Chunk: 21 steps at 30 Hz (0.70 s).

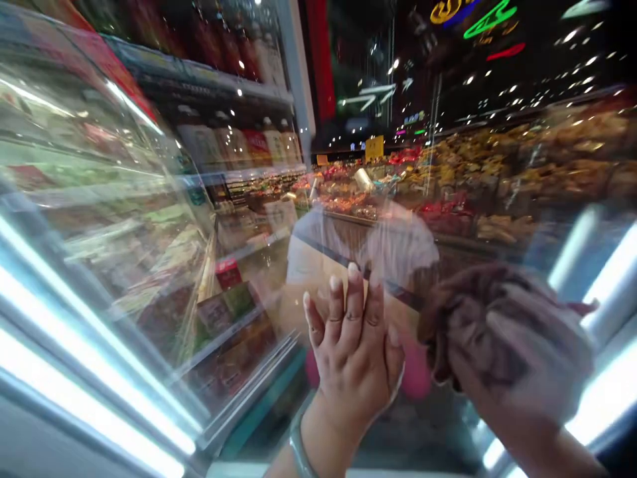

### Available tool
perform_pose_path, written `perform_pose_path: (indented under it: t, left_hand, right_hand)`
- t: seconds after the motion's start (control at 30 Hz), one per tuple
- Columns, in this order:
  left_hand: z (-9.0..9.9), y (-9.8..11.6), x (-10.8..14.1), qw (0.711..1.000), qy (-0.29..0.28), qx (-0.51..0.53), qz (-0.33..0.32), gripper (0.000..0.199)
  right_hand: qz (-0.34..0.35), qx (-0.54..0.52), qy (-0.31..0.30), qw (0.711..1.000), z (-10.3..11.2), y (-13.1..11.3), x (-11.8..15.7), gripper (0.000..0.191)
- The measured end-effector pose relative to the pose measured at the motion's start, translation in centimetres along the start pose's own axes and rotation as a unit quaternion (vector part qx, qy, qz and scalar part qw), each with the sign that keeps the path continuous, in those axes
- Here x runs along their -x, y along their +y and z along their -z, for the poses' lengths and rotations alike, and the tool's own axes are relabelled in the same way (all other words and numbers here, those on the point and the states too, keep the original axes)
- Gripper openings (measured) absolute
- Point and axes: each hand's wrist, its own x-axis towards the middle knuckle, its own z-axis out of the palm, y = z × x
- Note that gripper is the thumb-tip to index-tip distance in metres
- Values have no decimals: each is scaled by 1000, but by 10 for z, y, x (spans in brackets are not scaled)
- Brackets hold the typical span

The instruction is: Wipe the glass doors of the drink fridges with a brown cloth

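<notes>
My left hand [352, 355] rests with its fingers stretched out and its palm against a glass pane [338, 242]. A pale green bangle [297, 441] circles its wrist. To the right, my right hand [540, 382] is blurred by motion and closed around a bunched brown cloth [480, 325]. The cloth is at the glass and hides much of the fingers. A faint reflection of a person in a light top shows in the pane, behind my left hand.
Bright light tubes [99, 372] run along the lower left, with more tubes [610, 318] at the right. Lit shelves of packed goods [134, 245] stand at the left. Beyond the glass are a red box [227, 273] and heaps of yellowish goods [478, 162].
</notes>
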Motion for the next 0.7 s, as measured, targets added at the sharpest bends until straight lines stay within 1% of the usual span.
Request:
perform_pose_path:
  t: [0.03, 0.07, 0.1, 0.17, 0.23, 0.3, 0.37, 0.43, 0.5, 0.53, 0.57, 0.63, 0.7]
  left_hand:
    - [-4, 1, -3, 1000, 16, -9, 7, 70]
    - [-8, 1, -5, 999, 29, -14, 15, 71]
    - [-11, 1, -6, 999, 41, -15, 19, 71]
    - [-15, -1, -5, 998, 55, -9, 8, 71]
    - [-20, -2, 5, 998, 54, -3, -26, 70]
    - [-26, 0, 17, 997, 48, -10, -55, 68]
    - [-33, 6, 28, 997, 37, -18, -65, 66]
    - [-39, 15, 31, 998, 32, -16, -55, 67]
    - [-43, 22, 27, 999, 32, -5, -34, 69]
    - [-44, 24, 24, 999, 36, -1, -27, 69]
    - [-44, 25, 21, 999, 42, 3, -23, 70]
    - [-45, 24, 17, 998, 58, 5, -28, 70]
    - [-47, 21, 19, 997, 66, 7, -49, 70]
  right_hand:
    - [-20, -2, 25, 999, -4, -3, -8, 55]
    - [-25, -7, 27, 999, -8, -10, -14, 59]
    - [-11, -17, 19, 1000, -12, -17, -16, 61]
    - [46, -18, -13, 999, -17, -25, -6, 60]
    - [95, 2, -37, 995, -15, -18, 16, 57]
    - [89, 29, -40, 995, -6, 3, 33, 53]
    - [50, 37, -12, 998, 3, 25, 32, 52]
    - [6, 16, 54, 998, 5, 36, 14, 56]
    - [-12, -7, 109, 994, -2, 31, -4, 60]
    - [-5, -11, 115, 993, -6, 24, -8, 60]
    - [15, -12, 98, 995, -10, 17, -6, 60]
    - [67, -5, 33, 997, -11, 8, 12, 57]
    - [107, 5, -22, 994, -5, 12, 39, 54]
